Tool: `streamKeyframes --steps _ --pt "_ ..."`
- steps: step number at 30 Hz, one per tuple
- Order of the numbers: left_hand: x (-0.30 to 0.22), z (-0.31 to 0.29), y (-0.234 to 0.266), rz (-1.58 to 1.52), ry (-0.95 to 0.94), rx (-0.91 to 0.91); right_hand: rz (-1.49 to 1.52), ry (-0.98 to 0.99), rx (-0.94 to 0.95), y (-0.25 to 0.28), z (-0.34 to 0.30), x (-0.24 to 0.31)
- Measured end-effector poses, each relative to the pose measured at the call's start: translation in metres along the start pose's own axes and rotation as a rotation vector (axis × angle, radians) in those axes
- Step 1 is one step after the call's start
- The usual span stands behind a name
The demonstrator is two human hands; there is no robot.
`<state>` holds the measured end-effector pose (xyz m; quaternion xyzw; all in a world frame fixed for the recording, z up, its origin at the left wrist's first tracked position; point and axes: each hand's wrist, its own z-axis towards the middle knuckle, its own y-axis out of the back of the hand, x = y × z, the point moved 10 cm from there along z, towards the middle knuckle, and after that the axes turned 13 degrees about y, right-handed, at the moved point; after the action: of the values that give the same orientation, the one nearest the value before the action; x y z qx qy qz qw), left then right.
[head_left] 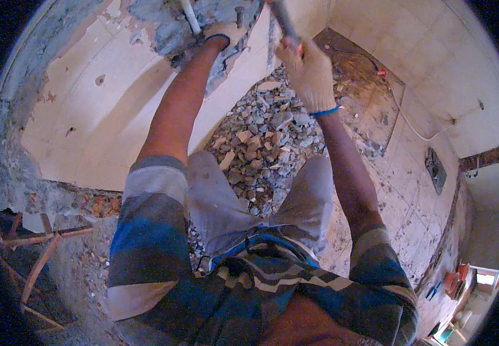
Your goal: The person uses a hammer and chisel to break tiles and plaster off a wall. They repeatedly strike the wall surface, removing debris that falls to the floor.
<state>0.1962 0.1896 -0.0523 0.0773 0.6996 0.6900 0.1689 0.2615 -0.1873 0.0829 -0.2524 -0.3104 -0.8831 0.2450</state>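
My left hand [228,36], in a pale knitted glove with a dark blue cuff, is closed against the broken wall. A short metal chisel [239,15] with a flattened head sticks up out of its grip; the chisel's tip is hidden. Right of it, my right hand [309,78], gloved alike, is raised and wrapped round the handle of what looks like a hammer [282,20], whose head lies beyond the upper edge. Beside my left hand a white pipe [190,16] comes out of the wall [163,32], where tile is chipped away to rough grey mortar.
Rubble [255,135] is heaped on the floor between and ahead of my legs. Intact cream tiles [82,124] cover the wall at left. A thin white cable [405,118] with a red connector [382,73] runs along the right. Bent strips [39,268] lie at lower left.
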Motion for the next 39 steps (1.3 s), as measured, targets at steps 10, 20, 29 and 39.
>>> streamKeyframes --steps 10,20,29,39 --pt "0.005 -0.006 0.007 -0.096 0.053 -0.106 -0.209 0.104 0.224 -0.059 0.051 -0.033" --pt "0.001 -0.012 0.01 0.009 0.057 -0.061 -0.059 -0.205 0.207 -0.045 -0.011 -0.053" --pt "0.002 -0.011 0.011 -0.011 0.044 -0.128 -0.012 0.095 -0.053 -0.037 0.05 -0.024" --pt "0.0 0.002 0.0 0.23 0.057 -0.087 -0.143 -0.192 0.357 -0.071 -0.031 -0.106"
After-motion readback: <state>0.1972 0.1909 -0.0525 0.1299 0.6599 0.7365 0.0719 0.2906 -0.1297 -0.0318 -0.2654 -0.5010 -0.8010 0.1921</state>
